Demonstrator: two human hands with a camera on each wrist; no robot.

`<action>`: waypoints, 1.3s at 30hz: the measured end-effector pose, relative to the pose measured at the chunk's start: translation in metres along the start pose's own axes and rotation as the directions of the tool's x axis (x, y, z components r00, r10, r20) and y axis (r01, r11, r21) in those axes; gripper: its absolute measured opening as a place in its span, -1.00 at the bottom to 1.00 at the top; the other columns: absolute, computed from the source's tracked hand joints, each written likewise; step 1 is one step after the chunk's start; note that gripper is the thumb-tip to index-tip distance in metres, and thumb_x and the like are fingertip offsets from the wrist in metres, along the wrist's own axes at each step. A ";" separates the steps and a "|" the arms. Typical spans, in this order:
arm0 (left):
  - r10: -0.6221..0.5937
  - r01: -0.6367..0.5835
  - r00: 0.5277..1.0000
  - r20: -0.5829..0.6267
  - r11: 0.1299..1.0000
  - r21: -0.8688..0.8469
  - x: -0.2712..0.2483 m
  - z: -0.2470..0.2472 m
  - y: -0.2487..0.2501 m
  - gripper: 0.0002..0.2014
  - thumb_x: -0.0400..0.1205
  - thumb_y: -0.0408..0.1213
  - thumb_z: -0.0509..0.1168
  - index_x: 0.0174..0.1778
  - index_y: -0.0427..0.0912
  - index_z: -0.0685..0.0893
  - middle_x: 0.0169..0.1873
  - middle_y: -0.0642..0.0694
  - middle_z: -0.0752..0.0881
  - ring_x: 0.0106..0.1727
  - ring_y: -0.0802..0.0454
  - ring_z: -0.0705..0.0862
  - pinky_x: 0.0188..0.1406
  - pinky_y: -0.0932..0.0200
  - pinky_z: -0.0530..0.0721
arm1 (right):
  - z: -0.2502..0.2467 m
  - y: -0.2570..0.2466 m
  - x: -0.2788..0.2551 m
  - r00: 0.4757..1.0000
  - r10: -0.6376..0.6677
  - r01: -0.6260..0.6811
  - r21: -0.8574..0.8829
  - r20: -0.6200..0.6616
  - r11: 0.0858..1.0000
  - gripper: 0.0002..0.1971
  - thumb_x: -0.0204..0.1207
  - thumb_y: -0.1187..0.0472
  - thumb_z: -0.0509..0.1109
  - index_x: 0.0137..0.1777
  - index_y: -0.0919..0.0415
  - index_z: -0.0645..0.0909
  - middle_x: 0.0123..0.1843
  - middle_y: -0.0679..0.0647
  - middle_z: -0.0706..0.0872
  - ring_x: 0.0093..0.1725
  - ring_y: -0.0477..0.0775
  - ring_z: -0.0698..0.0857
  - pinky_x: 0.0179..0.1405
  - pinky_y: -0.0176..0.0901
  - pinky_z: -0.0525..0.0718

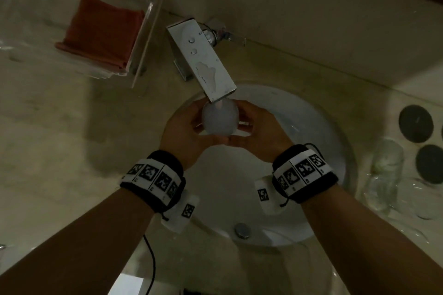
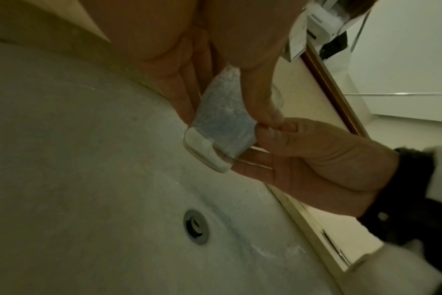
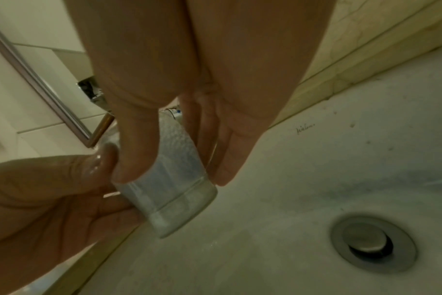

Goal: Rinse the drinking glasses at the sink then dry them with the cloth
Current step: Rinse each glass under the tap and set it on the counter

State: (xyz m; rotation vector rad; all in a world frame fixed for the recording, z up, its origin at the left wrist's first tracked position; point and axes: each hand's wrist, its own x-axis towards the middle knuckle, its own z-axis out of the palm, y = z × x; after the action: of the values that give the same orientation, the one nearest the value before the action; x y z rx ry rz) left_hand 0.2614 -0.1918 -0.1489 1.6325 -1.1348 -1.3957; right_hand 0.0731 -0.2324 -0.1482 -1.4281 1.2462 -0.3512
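Observation:
A drinking glass [image 1: 220, 120] full of frothy water sits under the spout of the flat metal faucet [image 1: 203, 60], over the white sink [image 1: 318, 141]. Both hands hold it. My left hand [image 1: 189, 127] grips its left side and my right hand [image 1: 256, 127] grips its right side. In the left wrist view the glass [image 2: 222, 123] shows its thick base between my thumb and fingers. In the right wrist view the glass [image 3: 174, 179] is pinched the same way, with the other hand's wet thumb against it. A folded red cloth [image 1: 103, 33] lies in a clear tray [image 1: 149, 38] at the back left.
More clear glasses [image 1: 388, 175] stand on the counter right of the sink, beside dark round coasters [image 1: 416, 123]. The drain plug [image 1: 242, 230] sits at the sink's near side. A black cable [image 1: 151, 263] hangs by my left forearm.

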 end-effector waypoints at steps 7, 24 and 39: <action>-0.345 0.347 0.937 0.047 0.938 -0.028 0.003 0.008 -0.016 -0.38 0.36 0.35 0.44 -0.18 -0.23 0.84 -0.16 -0.20 0.88 -0.12 -0.08 0.87 0.01 -0.09 0.84 | 0.007 0.012 0.001 0.959 0.267 -0.262 -0.059 0.097 0.963 -0.27 0.30 -0.47 0.40 0.17 0.16 0.75 -0.03 0.09 0.88 -0.01 0.09 0.87 0.16 0.25 0.81; -0.553 0.539 0.832 0.043 0.787 -0.300 0.018 0.015 0.010 -0.41 0.60 0.15 0.38 0.38 -0.24 0.61 0.15 -0.22 0.80 -0.05 -0.14 0.85 -0.27 0.01 0.84 | 0.016 -0.008 0.018 0.953 0.286 -0.285 0.019 -0.101 0.958 -0.24 0.24 -0.54 0.35 -0.03 0.19 0.80 -0.11 0.15 0.89 -0.04 0.18 0.86 0.18 0.23 0.79; -0.444 0.445 0.892 0.081 0.833 -0.328 0.013 0.012 0.017 -0.65 0.68 -0.03 0.36 0.24 -0.20 0.74 0.10 -0.26 0.84 0.08 -0.34 0.81 -0.04 -0.07 0.85 | 0.014 -0.016 0.017 0.949 0.308 -0.294 0.161 -0.072 0.942 -0.24 0.10 -0.39 0.43 0.14 0.17 0.72 0.10 0.22 0.83 0.13 0.29 0.83 0.21 0.28 0.79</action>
State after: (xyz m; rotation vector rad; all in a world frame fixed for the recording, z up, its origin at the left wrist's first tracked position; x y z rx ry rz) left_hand 0.2470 -0.2099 -0.1406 1.6969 -0.4765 -1.7697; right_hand 0.0987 -0.2421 -0.1467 -1.0835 1.4626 -0.2980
